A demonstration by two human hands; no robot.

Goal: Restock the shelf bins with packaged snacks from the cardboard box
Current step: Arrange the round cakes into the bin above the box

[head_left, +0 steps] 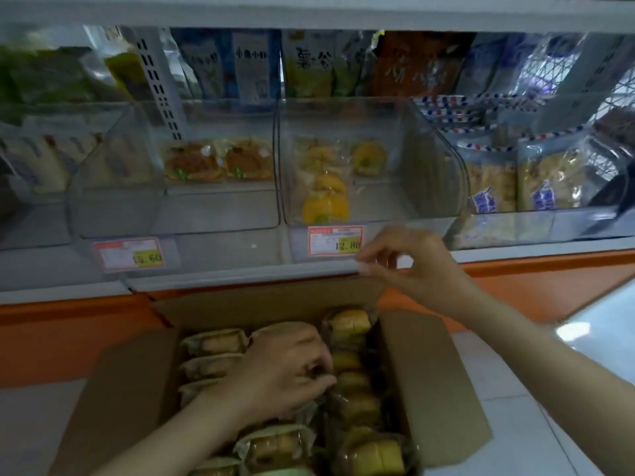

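Note:
An open cardboard box (433,379) sits low in the middle, packed with several wrapped snack cakes (350,326). My left hand (285,369) reaches down into the box, its fingers closed on a clear-wrapped cake (357,405) in the right-hand row. My right hand (405,261) hovers above the box at the front edge of the shelf, fingers apart and holding nothing. Just above it is a clear shelf bin (378,173) with a few yellow wrapped snacks (324,204) along its left side.
A second clear bin (137,187) on the left holds two brown-topped snacks (220,163) at its back. Price tags (335,240) hang on the bin fronts. Bagged goods (515,180) fill the bin at right, and packets stand behind. An orange ledge (68,324) runs under the shelf.

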